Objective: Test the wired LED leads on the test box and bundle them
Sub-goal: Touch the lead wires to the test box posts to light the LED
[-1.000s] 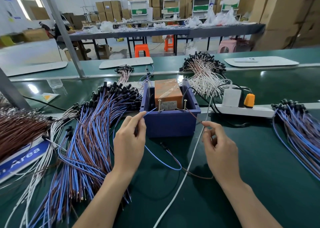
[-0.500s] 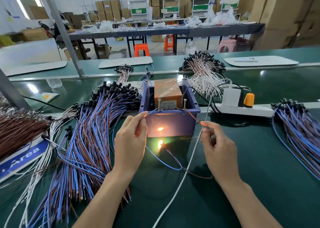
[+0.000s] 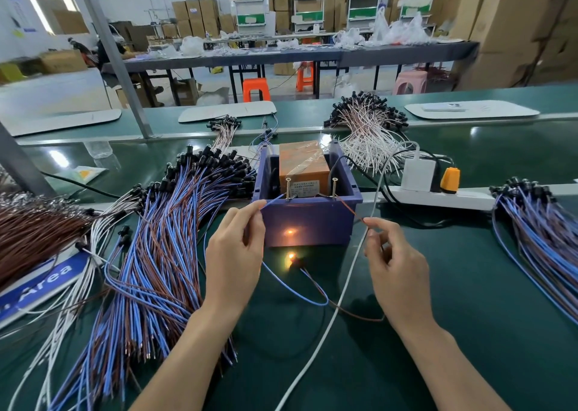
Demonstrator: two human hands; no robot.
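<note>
– Left hand [image 3: 233,254] pinches the blue lead [image 3: 275,198]; right hand [image 3: 397,270] pinches the brown lead [image 3: 349,209]. What's new?
– Between the wrists, the LED [image 3: 291,256] on the belt [image 3: 469,285] glows orange; a second ago it was dark.
– So the tips reach the two screws [image 3: 288,187] on the test box [image 3: 308,223]?
– Seemingly touching, though contact is too fine to confirm. I judge this one passes and is ready for bundling, while the blue-and-brown pile [image 3: 162,254] left of the box waits.

the led [image 3: 291,256] now glows, its blue wire [image 3: 275,198] and brown wire [image 3: 348,209] brought onto the screws [image 3: 288,187].
</note>
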